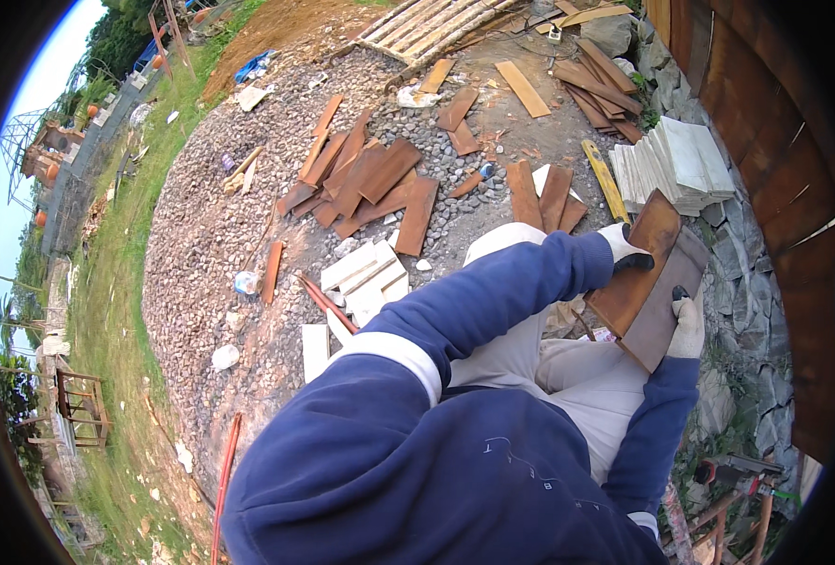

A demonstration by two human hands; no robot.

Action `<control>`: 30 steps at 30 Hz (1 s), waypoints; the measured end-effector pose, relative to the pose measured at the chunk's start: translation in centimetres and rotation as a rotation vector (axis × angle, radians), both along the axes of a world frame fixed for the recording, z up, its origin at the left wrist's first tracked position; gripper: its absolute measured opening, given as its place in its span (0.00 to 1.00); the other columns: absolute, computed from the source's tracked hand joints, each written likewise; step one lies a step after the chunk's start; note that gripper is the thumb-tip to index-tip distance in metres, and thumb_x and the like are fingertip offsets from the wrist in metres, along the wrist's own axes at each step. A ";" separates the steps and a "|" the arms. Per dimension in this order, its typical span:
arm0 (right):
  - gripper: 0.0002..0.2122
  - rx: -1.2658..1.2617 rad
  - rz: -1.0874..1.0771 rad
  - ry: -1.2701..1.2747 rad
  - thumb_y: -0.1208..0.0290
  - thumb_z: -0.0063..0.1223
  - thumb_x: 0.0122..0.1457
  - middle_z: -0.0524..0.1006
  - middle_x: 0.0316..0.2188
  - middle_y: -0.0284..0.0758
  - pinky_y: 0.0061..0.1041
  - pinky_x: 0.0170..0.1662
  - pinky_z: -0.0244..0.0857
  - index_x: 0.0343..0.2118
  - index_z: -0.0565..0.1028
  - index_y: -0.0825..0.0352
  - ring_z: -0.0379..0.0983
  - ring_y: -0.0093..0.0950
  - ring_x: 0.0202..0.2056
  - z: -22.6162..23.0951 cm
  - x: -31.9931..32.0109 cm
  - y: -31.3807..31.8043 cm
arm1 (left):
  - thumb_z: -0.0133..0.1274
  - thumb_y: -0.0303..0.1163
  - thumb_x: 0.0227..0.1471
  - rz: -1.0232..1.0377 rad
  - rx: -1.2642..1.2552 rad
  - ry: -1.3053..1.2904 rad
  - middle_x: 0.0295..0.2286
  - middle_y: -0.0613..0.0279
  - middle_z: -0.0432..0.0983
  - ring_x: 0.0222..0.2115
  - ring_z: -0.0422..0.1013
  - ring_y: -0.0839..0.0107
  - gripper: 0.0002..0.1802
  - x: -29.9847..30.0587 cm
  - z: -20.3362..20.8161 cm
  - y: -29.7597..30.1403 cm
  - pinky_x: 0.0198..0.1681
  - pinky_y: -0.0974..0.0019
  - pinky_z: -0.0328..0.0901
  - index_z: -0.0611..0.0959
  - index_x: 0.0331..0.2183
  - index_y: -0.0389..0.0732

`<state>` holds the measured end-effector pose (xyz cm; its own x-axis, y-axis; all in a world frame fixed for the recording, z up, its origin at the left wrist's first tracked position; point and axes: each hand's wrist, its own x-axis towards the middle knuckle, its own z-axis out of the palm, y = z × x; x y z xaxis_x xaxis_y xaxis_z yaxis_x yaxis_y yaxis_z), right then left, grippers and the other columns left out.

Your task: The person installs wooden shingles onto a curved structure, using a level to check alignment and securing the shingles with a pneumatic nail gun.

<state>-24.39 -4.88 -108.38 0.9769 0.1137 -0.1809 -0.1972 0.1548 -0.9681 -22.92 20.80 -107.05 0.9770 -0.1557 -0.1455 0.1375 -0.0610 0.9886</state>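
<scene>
Both my hands wear whitish gloves with dark fingertips. My left hand [627,250] is closed on the near edge of a flat rusty-brown board [645,261], with the thumb on top. A greyish-brown board [663,299] lies right beside it, and their long edges overlap or touch. My right hand [688,323] grips the outer edge of this greyish board. Both boards are held tilted above my lap, close to the right-hand wall. The fingers under the boards are hidden.
A yellow level-like bar [606,181] lies just beyond my left hand. Beside it stands a stack of pale slabs [678,168]. Brown boards [370,184] are heaped on gravel [201,217], near white slabs [369,275]. A rusty-brown wall [766,141] rises at right.
</scene>
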 end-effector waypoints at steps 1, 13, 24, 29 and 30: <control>0.23 0.005 -0.003 -0.059 0.70 0.49 0.60 0.76 0.50 0.33 0.23 0.53 0.67 0.58 0.72 0.72 0.73 0.24 0.47 -0.3 0.0 -0.2 | 0.68 0.43 0.46 -0.006 0.095 -0.003 0.39 0.55 0.82 0.38 0.77 0.68 0.32 -0.3 1.2 -0.1 0.44 0.65 0.70 0.81 0.49 0.35; 0.33 0.042 -0.051 -0.008 0.77 0.40 0.57 0.67 0.58 0.36 0.24 0.56 0.64 0.69 0.56 0.68 0.69 0.26 0.52 2.9 -0.6 0.7 | 0.67 0.42 0.44 0.614 0.515 -0.271 0.41 0.44 0.81 0.44 0.77 0.51 0.34 -0.7 8.5 10.0 0.50 0.57 0.70 0.76 0.49 0.33; 0.36 -0.111 0.054 -0.017 0.77 0.35 0.51 0.65 0.60 0.41 0.26 0.59 0.61 0.68 0.54 0.71 0.68 0.30 0.56 5.7 -1.3 5.6 | 0.66 0.47 0.41 0.909 1.041 0.853 0.53 0.48 0.74 0.55 0.71 0.56 0.39 -16.6 -13.9 43.1 0.60 0.62 0.64 0.78 0.54 0.39; 0.38 -0.172 0.096 0.027 0.77 0.35 0.48 0.65 0.61 0.42 0.28 0.61 0.60 0.69 0.53 0.72 0.67 0.31 0.58 5.7 -0.6 8.0 | 0.65 0.47 0.44 0.946 1.109 0.996 0.56 0.48 0.71 0.57 0.69 0.54 0.42 -22.6 -19.1 48.5 0.60 0.59 0.64 0.73 0.58 0.42; 0.39 -0.209 0.085 0.044 0.78 0.35 0.47 0.65 0.61 0.42 0.27 0.61 0.61 0.69 0.53 0.71 0.67 0.31 0.58 5.3 -0.5 8.1 | 0.64 0.46 0.45 1.011 1.152 0.961 0.58 0.48 0.69 0.58 0.67 0.54 0.43 -21.7 -18.7 47.8 0.62 0.58 0.61 0.70 0.61 0.43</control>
